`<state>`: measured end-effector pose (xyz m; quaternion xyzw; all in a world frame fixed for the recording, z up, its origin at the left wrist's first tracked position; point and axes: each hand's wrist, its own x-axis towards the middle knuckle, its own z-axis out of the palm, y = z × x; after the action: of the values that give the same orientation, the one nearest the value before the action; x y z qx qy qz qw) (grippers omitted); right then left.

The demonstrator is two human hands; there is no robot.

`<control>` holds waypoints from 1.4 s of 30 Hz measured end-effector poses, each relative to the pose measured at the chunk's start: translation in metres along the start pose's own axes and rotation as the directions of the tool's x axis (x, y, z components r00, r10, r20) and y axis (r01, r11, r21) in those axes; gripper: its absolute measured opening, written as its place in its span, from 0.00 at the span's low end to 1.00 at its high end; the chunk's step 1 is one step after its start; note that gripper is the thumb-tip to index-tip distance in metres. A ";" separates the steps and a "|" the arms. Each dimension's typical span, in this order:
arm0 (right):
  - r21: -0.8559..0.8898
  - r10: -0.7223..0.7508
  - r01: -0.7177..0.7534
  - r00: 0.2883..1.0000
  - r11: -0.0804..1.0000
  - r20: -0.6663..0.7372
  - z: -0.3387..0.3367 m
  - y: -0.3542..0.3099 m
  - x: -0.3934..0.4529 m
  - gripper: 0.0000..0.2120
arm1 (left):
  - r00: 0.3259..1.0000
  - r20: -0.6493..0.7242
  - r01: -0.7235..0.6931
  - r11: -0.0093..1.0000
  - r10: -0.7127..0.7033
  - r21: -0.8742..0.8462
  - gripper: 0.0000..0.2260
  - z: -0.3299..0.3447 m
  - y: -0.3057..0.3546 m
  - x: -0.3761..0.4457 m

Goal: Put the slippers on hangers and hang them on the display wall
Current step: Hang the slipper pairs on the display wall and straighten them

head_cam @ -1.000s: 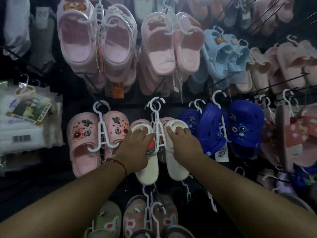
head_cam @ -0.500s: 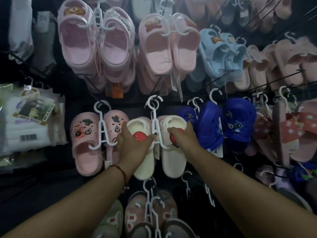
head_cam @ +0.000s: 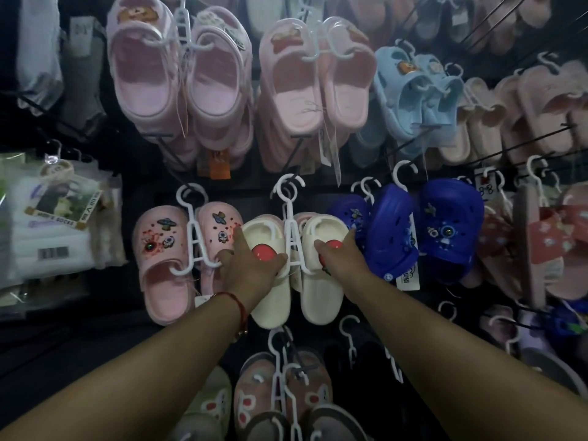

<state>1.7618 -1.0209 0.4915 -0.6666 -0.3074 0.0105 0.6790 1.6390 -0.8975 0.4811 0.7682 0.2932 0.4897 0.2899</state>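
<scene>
Your left hand (head_cam: 251, 268) gripped the left cream slipper (head_cam: 270, 281) across its strap, thumb on the side toward the hanger and fingers curled round the outer edge, half covering the red charm (head_cam: 262, 252) on top. Your right hand (head_cam: 342, 261) held the right cream slipper (head_cam: 321, 281) the same way, fingers curled over its strap and most of its red charm hidden under them. Between your two hands stood the white hanger (head_cam: 291, 237), upright, with one slipper on each of its lower arms; its hook (head_cam: 288, 187) rose above your knuckles and sat against the dark display wall (head_cam: 140, 198), though you could not tell from this view whether it was fully caught on a peg. Both slippers hung toe-up with their heels below your wrists. Just outside your left hand, touching your fingers, hung a pink pair (head_cam: 178, 249) with space charms on its own white hanger. Just outside your right hand hung blue clogs (head_cam: 420, 230), the nearest one close against your fingers. Above both hands were rows of larger pink slippers (head_cam: 229, 81) and a light blue pair (head_cam: 416, 90). Below your forearms hung more pairs (head_cam: 276, 399) with red-and-white trim. Far out past your left hand lay packs of socks (head_cam: 54, 218) in clear wrap. A red cord (head_cam: 237, 302) circled your left wrist.
</scene>
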 end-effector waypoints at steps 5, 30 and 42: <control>-0.103 -0.050 0.045 0.998 0.994 -0.046 0.004 -0.003 -0.006 0.41 | 1.000 0.018 -0.020 0.999 0.020 0.029 0.52 -0.002 0.000 -0.002; -0.671 -0.356 0.177 0.925 0.720 -0.137 -0.174 0.070 -0.142 0.24 | 0.463 0.239 -0.855 0.359 0.854 0.374 0.37 0.051 0.010 -0.174; -0.835 -0.431 0.245 0.902 0.493 0.010 -0.220 0.075 -0.025 0.49 | 0.631 0.188 -0.545 0.257 0.753 0.798 0.45 0.160 0.119 -0.129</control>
<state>1.8665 -1.2207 0.4297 -0.8271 -0.3316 -0.3343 0.3070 1.7612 -1.0964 0.4366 0.7967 0.1650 0.4618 -0.3532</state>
